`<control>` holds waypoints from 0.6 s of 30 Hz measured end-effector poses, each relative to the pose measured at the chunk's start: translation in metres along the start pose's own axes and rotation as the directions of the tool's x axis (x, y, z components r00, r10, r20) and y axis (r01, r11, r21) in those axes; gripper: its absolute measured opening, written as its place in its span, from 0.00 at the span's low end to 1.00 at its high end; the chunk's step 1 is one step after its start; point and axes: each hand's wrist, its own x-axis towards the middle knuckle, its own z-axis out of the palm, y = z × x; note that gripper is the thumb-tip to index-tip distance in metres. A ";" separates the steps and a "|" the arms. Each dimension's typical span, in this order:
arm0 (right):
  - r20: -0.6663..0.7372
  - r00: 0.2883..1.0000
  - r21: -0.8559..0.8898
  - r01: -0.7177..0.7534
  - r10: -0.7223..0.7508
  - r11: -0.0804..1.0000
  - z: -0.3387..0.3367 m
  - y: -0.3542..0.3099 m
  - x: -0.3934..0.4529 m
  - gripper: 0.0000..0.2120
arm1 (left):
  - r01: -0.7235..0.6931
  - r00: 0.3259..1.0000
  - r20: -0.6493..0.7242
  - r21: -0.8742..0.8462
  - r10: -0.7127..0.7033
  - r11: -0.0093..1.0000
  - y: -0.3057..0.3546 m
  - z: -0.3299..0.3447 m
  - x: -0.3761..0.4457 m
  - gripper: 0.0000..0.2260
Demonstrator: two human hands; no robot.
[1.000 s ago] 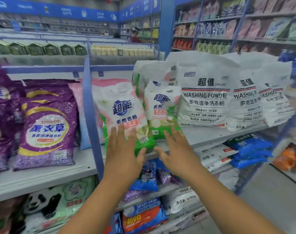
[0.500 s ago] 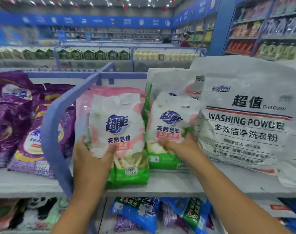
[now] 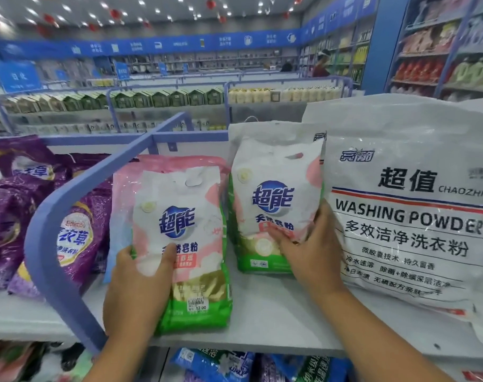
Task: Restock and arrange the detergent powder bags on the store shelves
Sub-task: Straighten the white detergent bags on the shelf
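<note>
Since 0.5 s ago the view has closed in on the shelf [image 3: 262, 321], and both hands keep their grips. Left hand [image 3: 135, 293] grasps the near pink-green bag [image 3: 185, 230], standing at the shelf's near edge. Right hand [image 3: 312, 252] grasps the far pink-green bag [image 3: 273, 194], set farther back, just left of the big white washing powder bag [image 3: 408, 210]; purple bags [image 3: 72, 235] sit left of the blue divider [image 3: 55, 216].

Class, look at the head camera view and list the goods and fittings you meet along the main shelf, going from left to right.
Purple detergent bags → blue divider rail → pink-and-green bag gripped by the left hand → second pink-and-green bag gripped by the right hand → big white washing powder bag.
</note>
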 end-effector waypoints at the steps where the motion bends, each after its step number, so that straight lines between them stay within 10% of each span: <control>1: 0.008 1.000 -0.016 0.002 -0.002 1.000 0.004 0.002 0.001 0.53 | -0.001 1.000 0.001 -0.005 0.001 1.000 0.001 0.001 0.000 0.37; 9: 0.118 0.982 -0.111 -0.135 0.148 0.985 0.010 0.000 0.000 0.52 | -0.040 0.999 0.007 -0.084 0.040 0.996 0.001 0.002 -0.006 0.34; 15: -0.031 0.992 -0.032 -0.122 0.121 0.992 -0.023 -0.054 -0.058 0.28 | -0.038 0.998 0.030 -0.283 0.048 0.958 -0.005 -0.005 -0.011 0.30; 18: 0.479 0.836 0.058 -0.333 0.267 0.941 -0.012 -0.088 -0.080 0.27 | 0.028 0.981 0.187 -0.358 0.043 0.933 -0.007 -0.005 0.000 0.29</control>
